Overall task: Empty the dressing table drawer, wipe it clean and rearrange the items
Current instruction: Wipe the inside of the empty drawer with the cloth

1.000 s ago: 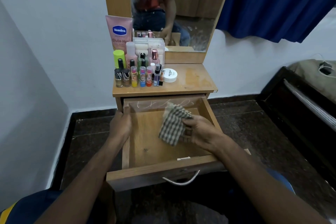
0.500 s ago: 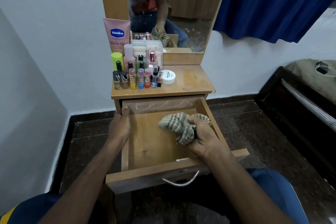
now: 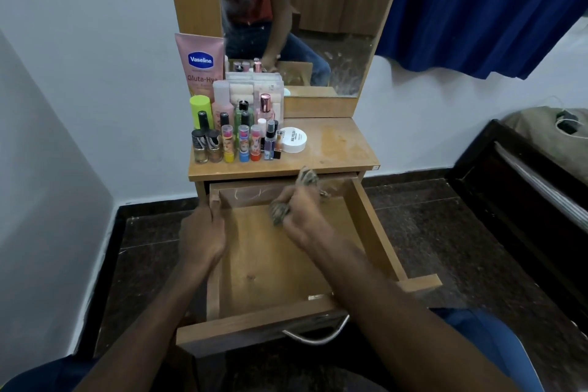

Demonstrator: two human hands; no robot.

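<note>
Wiping is the step in hand, by the look of it: the drawer [image 3: 374, 226] is pulled out from under the tabletop [image 3: 337, 149] and holds nothing but the bunched checked cloth [image 3: 281, 212], gripped in the right hand [image 3: 302, 216] at the drawer's back wall. The left hand [image 3: 202, 232] is curled over the drawer's left wall near its back corner, steadying it. To do this well, I would keep that hold firm so the drawer does not slide, spread the cloth flatter, and draw strokes from the drawer's back toward its front panel, working into the corners. The bottles and jars [image 3: 241, 134] stand clustered on the tabletop above the drawer's left half, waiting to go back in.
</note>
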